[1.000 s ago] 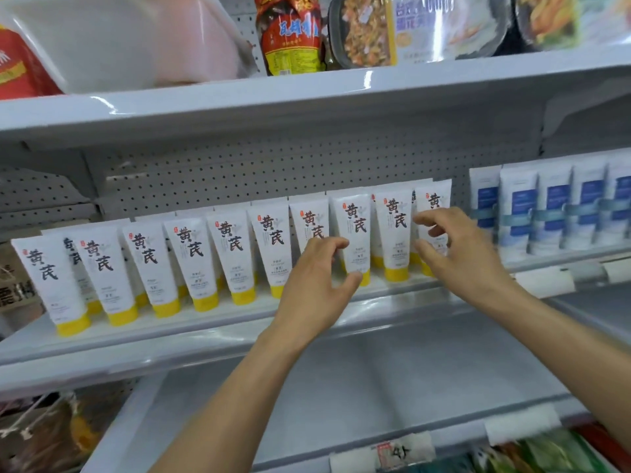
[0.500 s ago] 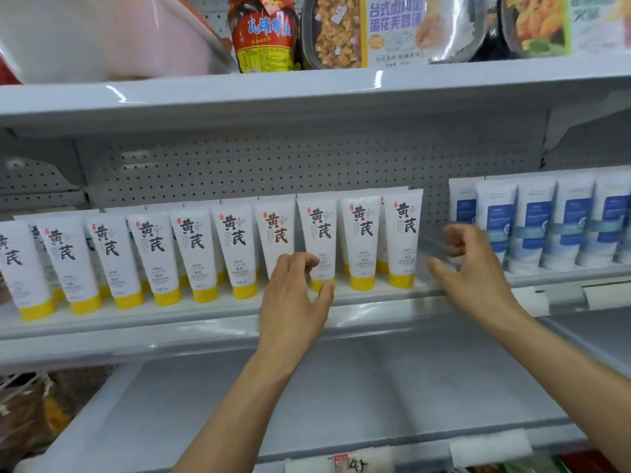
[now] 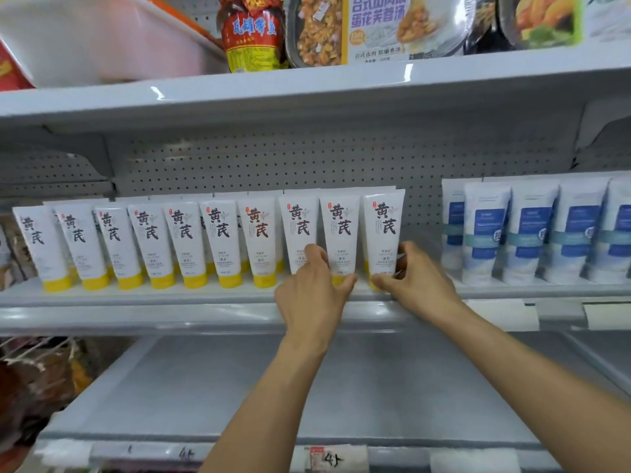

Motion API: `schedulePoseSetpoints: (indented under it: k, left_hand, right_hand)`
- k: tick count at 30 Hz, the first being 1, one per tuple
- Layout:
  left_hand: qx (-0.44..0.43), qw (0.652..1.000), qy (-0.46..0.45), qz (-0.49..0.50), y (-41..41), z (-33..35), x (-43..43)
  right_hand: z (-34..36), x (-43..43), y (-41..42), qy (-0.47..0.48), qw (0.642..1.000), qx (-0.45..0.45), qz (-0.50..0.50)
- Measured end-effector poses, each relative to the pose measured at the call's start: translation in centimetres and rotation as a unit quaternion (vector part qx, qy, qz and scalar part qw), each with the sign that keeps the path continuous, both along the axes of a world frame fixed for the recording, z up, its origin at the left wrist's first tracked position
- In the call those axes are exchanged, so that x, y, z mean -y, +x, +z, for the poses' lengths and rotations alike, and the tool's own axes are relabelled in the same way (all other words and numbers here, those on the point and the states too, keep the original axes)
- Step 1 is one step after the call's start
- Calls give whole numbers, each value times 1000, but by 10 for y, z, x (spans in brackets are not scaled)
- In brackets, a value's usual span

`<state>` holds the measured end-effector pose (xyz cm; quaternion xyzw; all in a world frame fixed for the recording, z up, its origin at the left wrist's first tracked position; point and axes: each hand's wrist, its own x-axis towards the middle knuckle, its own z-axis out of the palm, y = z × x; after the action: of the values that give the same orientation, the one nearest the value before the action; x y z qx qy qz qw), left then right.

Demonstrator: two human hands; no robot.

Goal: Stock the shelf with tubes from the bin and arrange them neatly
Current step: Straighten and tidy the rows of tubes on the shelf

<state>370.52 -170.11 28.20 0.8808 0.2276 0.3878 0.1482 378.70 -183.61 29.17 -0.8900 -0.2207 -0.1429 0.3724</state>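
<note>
A row of white tubes with yellow caps (image 3: 184, 244) and black characters stands upright along the middle shelf (image 3: 136, 297). My left hand (image 3: 312, 297) sits at the base of the third tube from the right (image 3: 298, 223), fingers curled over its lower part and thumb by the neighbouring cap. My right hand (image 3: 415, 278) pinches the bottom of the rightmost tube (image 3: 384, 227), thumb in front of the cap and fingers on its right side. A pale plastic bin (image 3: 102, 39) rests on the top shelf at left.
White tubes with blue labels (image 3: 532, 233) stand to the right, after a small gap. Food packs (image 3: 375, 25) and a red-yellow jar (image 3: 254, 32) fill the top shelf. A grey lower shelf (image 3: 273, 387) lies beneath my arms. Bagged goods (image 3: 37, 377) sit at lower left.
Both hands have moved in onto the right end of the row: the left hand shifted right, the right hand left onto the last tube. The view has also shifted.
</note>
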Motion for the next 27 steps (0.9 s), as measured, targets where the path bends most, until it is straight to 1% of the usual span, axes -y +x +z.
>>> schedulePoseSetpoints:
  k: [5,11,16,19,20,21,23,24,25,27]
  left_hand:
    - [-1,1000,14,19,8,0,1]
    - [5,1000,16,19,12,0,1]
    - [-5,999,24,25,13,1,0]
    - [2,1000,23,10,8,1,-1]
    - [15,1000,20,8,3,1,-3]
    - [35,999,17,11,-3,1,-6]
    - [73,997,10,30,-17,-1,-20]
    - [84,996,4,36,-22,-2,-28]
    - [88,995,-3,39,-25,-3,-36]
    - [70,997,-12,36,-25,-4,-49]
  right_hand:
    - [0,0,2,-9,1000,5,-2]
    - [-1,0,3,-13,1000,10,-5]
    - [-1,0,5,-20,1000,4,-8]
    - [-1,2,4,5,1000,-8,4]
    - [-2,4,2,31,1000,6,1]
    - [-4,6,-1,60,997,41,-9]
    - [-6,7,-10,93,985,141,-28]
    - [-5,6,-17,90,979,180,-27]
    - [-4,4,-23,76,977,198,-17]
    - [-1,-6,-35,23,980,196,6]
